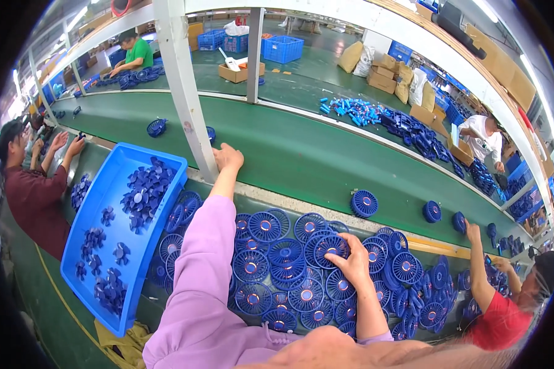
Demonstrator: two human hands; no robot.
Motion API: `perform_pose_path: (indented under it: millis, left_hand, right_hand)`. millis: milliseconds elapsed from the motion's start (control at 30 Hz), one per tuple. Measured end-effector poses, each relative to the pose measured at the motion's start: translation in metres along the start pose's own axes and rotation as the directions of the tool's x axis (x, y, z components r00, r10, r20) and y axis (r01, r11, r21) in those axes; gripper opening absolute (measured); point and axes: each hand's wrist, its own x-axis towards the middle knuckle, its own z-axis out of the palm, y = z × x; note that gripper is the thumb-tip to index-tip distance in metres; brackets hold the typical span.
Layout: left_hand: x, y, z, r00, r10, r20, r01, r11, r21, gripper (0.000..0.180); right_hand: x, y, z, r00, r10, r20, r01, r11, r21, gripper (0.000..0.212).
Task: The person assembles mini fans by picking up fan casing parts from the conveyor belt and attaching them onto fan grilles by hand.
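My left hand (pixel 229 158) reaches over the near edge of the green conveyor belt, beside a white post. Its fingertips are partly hidden, so its grip cannot be made out. Just beyond it on the belt, a small dark-blue fan part (pixel 211 133) shows from behind the post. My right hand (pixel 353 261) has thumb and fingers closed on the rim of a round blue fan grille (pixel 330 247). This grille is above a heap of similar grilles (pixel 250 265) on the bench before me.
A blue tray (pixel 95 206) of small blue fan blades stands left. Several fan parts (pixel 364 203) lie along the conveyor belt (pixel 277 144). A white post (pixel 188 80) rises by my left hand. Co-workers sit left (pixel 34 190) and right (pixel 501 317); others are across the belt.
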Motion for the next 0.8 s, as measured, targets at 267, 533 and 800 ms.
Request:
perform_pose_path:
  millis: [267, 533, 800]
  left_hand:
    - [0.043, -0.017, 0.012, 0.998, -0.042, 0.037, 0.044, 0.997, -0.057, 0.054]
    - [0.038, -0.025, 0.007, 0.989, 0.097, 0.111, -0.099, 0.995, 0.009, 0.049]
    - [-0.016, -0.006, -0.009, 0.805, 0.461, -0.374, -0.575, 0.762, -0.299, 0.045]
  right_hand:
    - [0.007, -0.011, -0.002, 1.0, 0.005, 0.002, -0.005, 1.0, 0.03, 0.058]
    - [0.007, -0.007, 0.005, 1.0, 0.008, 0.013, -0.009, 0.999, 0.04, 0.06]
    - [0.004, 0.007, 0.006, 0.997, 0.072, 0.02, -0.074, 0.93, 0.361, 0.05]
